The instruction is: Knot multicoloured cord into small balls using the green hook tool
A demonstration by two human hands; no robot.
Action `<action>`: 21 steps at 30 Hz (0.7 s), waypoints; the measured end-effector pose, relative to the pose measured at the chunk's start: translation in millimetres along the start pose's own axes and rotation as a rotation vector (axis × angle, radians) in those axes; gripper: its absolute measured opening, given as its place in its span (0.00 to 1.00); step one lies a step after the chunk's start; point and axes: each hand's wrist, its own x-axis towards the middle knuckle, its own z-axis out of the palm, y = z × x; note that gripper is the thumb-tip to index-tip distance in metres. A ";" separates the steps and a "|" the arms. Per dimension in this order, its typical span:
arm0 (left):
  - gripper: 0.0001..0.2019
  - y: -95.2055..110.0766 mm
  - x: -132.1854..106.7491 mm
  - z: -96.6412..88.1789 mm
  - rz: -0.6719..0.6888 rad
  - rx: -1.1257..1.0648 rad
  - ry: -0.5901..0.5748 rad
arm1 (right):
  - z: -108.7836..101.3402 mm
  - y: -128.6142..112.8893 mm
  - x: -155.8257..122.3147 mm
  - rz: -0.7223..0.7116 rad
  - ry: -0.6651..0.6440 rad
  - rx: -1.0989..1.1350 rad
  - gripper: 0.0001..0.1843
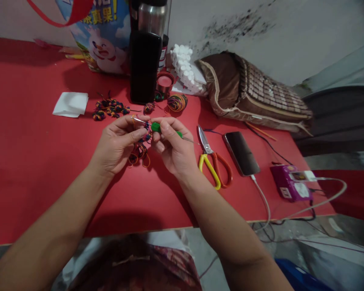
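My right hand (174, 141) is closed on a crochet hook (155, 127) with a green grip. The hook's thin metal shaft points left, toward my left fingertips. In my left hand (117, 141), thumb and fingers pinch a small piece of multicoloured crochet work (144, 135) in dark, orange and pink yarn. Part of this piece is hidden by my fingers. Below it hang dark and orange yarn loops (139, 155). A ball of multicoloured yarn (177, 103) and a smaller yarn ball (149, 108) lie just beyond my hands.
Left of the yarn balls are small crocheted pieces (109, 108) and a folded white paper (70, 104). A black phone-like slab (144, 68) stands upright behind. Scissors (210, 155), a charging phone (241, 153), a purple box (286, 182) and a brown cushion (261, 91) lie to the right.
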 end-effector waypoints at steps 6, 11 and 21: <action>0.22 1.5 -0.6 2.4 0.002 0.011 0.012 | -1.6 0.5 -0.5 -0.005 0.002 -0.030 0.17; 0.17 0.1 -1.5 4.5 0.028 0.012 0.035 | -3.2 2.5 0.2 -0.017 -0.010 -0.043 0.17; 0.19 -1.0 3.1 0.7 0.085 0.071 0.091 | -3.3 2.3 0.6 -0.020 -0.054 0.010 0.15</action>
